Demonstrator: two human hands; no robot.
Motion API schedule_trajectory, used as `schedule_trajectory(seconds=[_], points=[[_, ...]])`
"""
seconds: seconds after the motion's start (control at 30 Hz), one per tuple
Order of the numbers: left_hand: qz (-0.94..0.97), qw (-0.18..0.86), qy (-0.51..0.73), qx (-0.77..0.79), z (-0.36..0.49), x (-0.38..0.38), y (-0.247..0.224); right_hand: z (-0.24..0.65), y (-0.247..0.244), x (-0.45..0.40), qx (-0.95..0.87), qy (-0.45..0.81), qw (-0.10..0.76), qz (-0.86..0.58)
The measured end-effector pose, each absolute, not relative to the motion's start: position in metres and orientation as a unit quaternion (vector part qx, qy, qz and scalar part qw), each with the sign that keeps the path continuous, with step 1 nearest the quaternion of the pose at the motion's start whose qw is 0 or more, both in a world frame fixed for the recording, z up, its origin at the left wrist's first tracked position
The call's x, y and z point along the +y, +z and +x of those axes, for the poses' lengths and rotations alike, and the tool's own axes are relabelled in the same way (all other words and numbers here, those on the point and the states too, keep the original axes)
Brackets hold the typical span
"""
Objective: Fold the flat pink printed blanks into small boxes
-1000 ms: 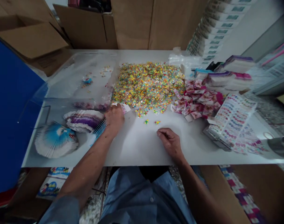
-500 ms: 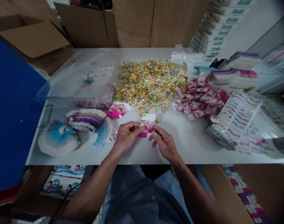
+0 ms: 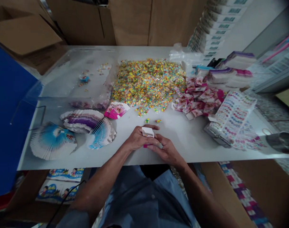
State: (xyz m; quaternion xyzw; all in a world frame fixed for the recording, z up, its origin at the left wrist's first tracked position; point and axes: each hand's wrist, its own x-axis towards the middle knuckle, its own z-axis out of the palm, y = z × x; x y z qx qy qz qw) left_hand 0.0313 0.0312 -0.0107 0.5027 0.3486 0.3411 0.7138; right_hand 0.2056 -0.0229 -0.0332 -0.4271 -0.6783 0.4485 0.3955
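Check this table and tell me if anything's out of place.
One small wrapped piece and a second piece lie alone on the white table, just below the main heap. They look like strays from the pile.

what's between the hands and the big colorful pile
In the head view, two small colorful bits lie on the white table between the pile and the left hand and right hand.

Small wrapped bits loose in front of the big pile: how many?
2, on the white table before the big pile: one small wrapped bit left, another right. Others could hide under the left hand and right hand.
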Motion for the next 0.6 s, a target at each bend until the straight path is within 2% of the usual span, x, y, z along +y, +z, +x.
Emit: schedule_trajectory(seconds=[0.2,0.27,0.33,0.47,0.6], points=[[0.604,0.509,0.441,0.426,0.033,0.020,-0.022,0.205,-0.056,-0.022,-0.694,0.346,0.430,-0.463],[0.603,0.480,0.447,0.455,0.020,0.013,-0.020,0.205,-0.056,-0.022,-0.682,0.340,0.430,-0.485],[0.556,0.524,0.432,0.479,0.006,0.007,-0.018,0.204,-0.053,-0.022,-0.682,0.330,0.426,-0.494],[0.431,0.680,0.378,0.457,-0.004,0.001,-0.018,0.202,-0.049,-0.020,-0.718,0.300,0.414,-0.472],[0.365,0.722,0.379,0.449,0.002,0.006,-0.017,0.202,-0.051,-0.018,-0.725,0.296,0.397,-0.479]])
